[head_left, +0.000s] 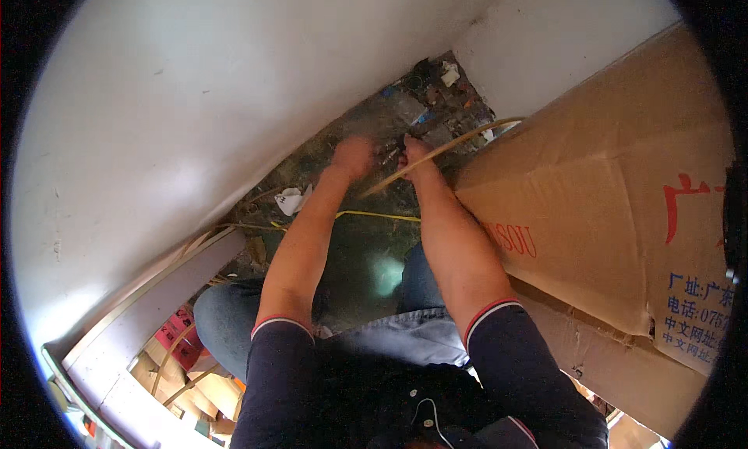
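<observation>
One tan strip [468, 135] across the right grip [416, 150], wrist side

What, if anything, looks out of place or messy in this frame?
The floor looks littered: mixed debris lies in the corner beyond the left hand and right hand, and a crumpled white scrap sits left of the left forearm. Loose scraps strewn around working hands look untidy; most pieces are too small to identify.

Our left forearm [302, 235] and right forearm [450, 223] extend forward, converging. Our left hand [356, 154] is blurred, its grip indistinct; our right hand [418, 149], partly curled, lies near it.
</observation>
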`<action>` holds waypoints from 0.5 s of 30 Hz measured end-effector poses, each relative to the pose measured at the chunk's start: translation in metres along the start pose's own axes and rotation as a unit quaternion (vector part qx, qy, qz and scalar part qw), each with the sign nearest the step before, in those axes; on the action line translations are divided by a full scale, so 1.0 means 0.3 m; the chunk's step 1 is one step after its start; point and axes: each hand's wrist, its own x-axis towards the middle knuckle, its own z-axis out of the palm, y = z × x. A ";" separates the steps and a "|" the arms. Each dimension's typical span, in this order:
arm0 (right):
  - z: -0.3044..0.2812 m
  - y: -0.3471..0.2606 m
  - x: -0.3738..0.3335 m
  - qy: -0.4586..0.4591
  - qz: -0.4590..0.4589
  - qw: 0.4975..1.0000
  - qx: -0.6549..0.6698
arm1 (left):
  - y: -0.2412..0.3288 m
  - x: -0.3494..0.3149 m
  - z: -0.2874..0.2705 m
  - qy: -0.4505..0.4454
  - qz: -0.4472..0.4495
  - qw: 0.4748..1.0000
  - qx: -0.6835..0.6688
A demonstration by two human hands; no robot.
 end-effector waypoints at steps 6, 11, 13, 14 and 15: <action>0.059 0.145 0.272 -0.019 0.063 0.997 0.042 | -0.068 -0.004 0.063 0.064 -0.032 0.994 -0.082; -0.084 0.160 0.556 -0.048 -0.199 0.967 -0.149 | 0.099 0.058 0.041 0.052 0.039 0.995 -0.075; 0.055 0.244 0.453 -0.065 -0.153 0.979 -0.118 | -0.017 0.021 0.056 0.037 0.018 0.998 -0.049; 0.144 0.248 0.361 -0.071 -0.124 0.986 -0.090 | -0.095 0.011 0.060 0.033 -0.001 0.999 -0.034; 0.212 0.271 0.285 -0.074 -0.089 0.991 -0.062 | -0.165 -0.008 0.071 0.023 -0.020 0.999 -0.020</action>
